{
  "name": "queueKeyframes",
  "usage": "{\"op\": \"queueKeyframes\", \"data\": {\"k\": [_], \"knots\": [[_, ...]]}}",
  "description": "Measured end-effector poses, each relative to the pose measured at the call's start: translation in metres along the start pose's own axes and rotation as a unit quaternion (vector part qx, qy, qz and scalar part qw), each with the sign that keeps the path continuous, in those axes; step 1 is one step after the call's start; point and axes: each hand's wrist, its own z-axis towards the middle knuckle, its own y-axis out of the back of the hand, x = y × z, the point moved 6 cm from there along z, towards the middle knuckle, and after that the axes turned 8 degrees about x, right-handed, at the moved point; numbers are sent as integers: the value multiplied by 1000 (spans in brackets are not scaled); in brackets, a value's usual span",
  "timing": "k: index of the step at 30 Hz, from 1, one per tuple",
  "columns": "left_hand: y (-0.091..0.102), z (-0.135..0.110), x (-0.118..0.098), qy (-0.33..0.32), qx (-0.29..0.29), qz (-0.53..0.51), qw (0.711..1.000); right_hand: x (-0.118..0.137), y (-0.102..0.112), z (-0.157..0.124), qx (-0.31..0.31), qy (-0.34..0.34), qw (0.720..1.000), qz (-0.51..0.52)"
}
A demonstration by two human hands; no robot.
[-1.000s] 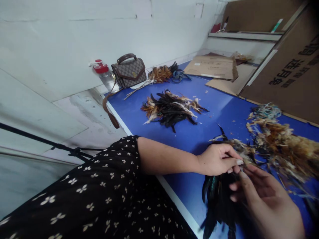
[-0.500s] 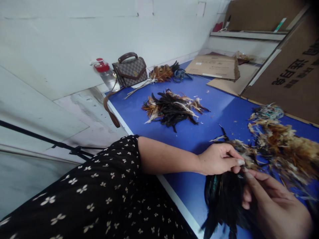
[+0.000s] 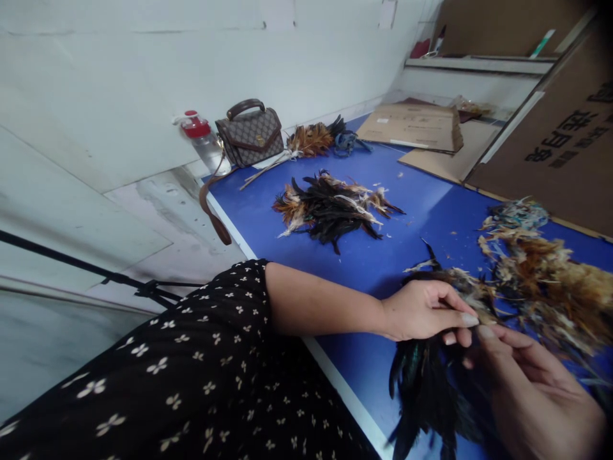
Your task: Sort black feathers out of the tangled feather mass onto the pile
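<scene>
My left hand (image 3: 433,312) reaches across the blue table with thumb and finger pinched together. Under it hangs a bunch of long black feathers (image 3: 426,390) with a green sheen, its top edge at my fingers. My right hand (image 3: 541,383) is closed too, its thumb and finger pinching right beside the left fingertips. Whatever lies between the right fingertips is too small to make out. Just behind my hands are mixed brown and whitish feathers (image 3: 472,287), partly covered by the left hand.
A larger heap of tan and brown feathers (image 3: 565,281) lies to the right. A black and brown feather bundle (image 3: 330,207) is mid-table. Farther back are a handbag (image 3: 251,137), a red-lidded bottle (image 3: 204,140), flat cardboard (image 3: 412,128) and a large carton (image 3: 555,140).
Both pinched hands have shifted slightly to the right, and their fingertips remain close together. The black feathers have swayed a little beneath them.
</scene>
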Motion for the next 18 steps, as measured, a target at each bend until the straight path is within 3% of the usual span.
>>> {"op": "queueKeyframes", "data": {"k": [4,6,10,12,15,18], "knots": [[4,3,8,12,6,22,1000,4,5,-5,-21,7,998,-62],[11,6,3,-27,-6,92,995,4,7,-6,-20,-7,997,-71],[11,6,-25,-191,33,314,929,3,7,-7,-17,-25,998,-57],[7,4,-34,-225,67,369,899,5,7,-8,-29,-27,997,-63],[1,1,-41,-225,105,390,887,7,4,-9,-26,-56,996,-66],[-3,0,-46,-230,122,348,900,10,-1,-7,0,-63,998,-24]]}}
